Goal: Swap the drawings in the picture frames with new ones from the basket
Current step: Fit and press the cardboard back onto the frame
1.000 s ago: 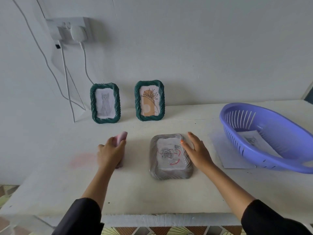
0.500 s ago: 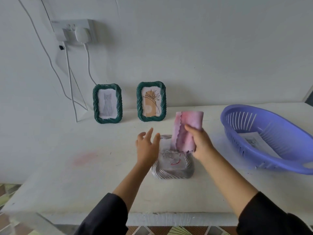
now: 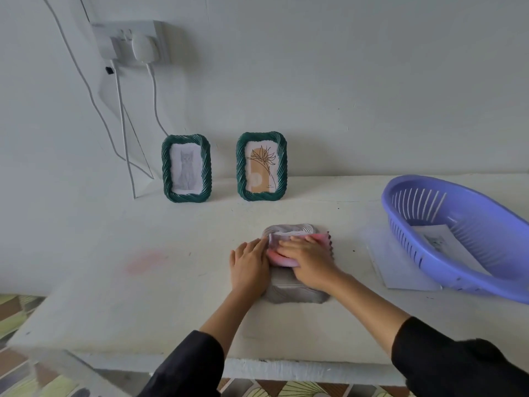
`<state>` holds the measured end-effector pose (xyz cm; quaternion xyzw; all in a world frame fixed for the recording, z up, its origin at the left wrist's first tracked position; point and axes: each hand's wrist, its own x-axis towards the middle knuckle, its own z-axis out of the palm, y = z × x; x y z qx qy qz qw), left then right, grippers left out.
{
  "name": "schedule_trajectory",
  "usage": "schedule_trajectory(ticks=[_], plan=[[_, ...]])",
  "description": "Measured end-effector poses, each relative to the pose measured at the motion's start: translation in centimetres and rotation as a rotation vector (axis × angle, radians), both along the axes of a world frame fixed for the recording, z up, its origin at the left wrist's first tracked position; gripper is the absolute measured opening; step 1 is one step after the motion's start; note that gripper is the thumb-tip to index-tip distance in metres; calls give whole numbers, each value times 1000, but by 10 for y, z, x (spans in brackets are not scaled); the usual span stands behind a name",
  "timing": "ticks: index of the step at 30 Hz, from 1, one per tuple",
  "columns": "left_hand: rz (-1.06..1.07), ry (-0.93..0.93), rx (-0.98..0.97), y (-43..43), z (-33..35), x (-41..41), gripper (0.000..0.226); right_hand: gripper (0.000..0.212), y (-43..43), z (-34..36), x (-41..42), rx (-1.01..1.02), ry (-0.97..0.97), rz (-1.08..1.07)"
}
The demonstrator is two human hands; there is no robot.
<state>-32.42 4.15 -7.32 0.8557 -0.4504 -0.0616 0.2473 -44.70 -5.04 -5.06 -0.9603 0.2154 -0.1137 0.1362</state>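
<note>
A grey ribbed picture frame lies flat on the white table. My right hand presses a folded pink cloth flat onto its glass, hiding the drawing. My left hand rests against the frame's left edge, fingers together. Two green frames stand at the wall: one with a cat drawing, one with a plant drawing. The purple basket at the right holds a sheet with a drawing.
A white sheet of paper lies partly under the basket's left side. A wall socket with a plug and hanging cables is above the left frame. A faint pink stain marks the table at the left.
The pink cloth passed from my left hand to my right, which lowered it onto the grey frame. My left hand moved right to the frame's edge.
</note>
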Motion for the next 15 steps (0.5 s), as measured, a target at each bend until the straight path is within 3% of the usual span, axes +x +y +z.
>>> schedule_trajectory(ticks=[5, 11, 15], plan=[[-5, -18, 18, 0, -3, 3, 43, 65, -5, 13, -41, 148, 122, 217], [8, -10, 1, -1, -3, 3, 42, 62, -21, 18, 0, 68, 76, 73], [-3, -13, 5, 1, -2, 3, 42, 63, -5, 14, -23, 146, 120, 189]])
